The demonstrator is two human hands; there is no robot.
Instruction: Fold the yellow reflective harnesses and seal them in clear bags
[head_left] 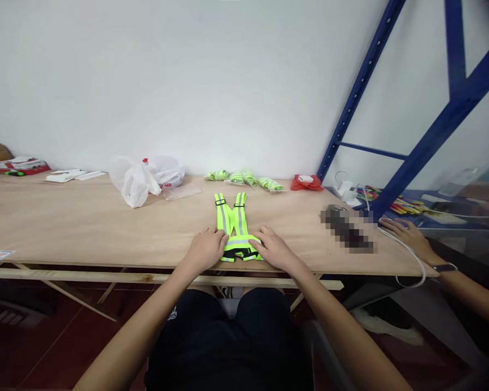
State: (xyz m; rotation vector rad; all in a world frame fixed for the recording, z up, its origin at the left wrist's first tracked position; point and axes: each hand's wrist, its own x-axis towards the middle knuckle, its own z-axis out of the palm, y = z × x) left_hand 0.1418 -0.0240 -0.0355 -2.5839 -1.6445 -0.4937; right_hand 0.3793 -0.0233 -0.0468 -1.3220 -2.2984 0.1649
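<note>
A neon-yellow reflective vest [241,240] with grey stripes and black buckles lies on the wooden table in front of me. Its two shoulder straps cross and point away, toward the wall, while its waist band runs along the near side, where black trim shows. At the left end of that band, my left hand [207,247] holds the edge with curled fingers. The other end is under the fingers of my right hand [274,248], thumb on the band. Part of the band is hidden beneath both hands.
Along the wall stand several bagged yellow bundles [248,179], a red bag [306,182] and white plastic bags [146,179]. A blue metal frame [362,76] rises at right. Another person's hand [407,237] rests beside a white cable [411,252]. A blurred-out dark object [346,231] lies nearby.
</note>
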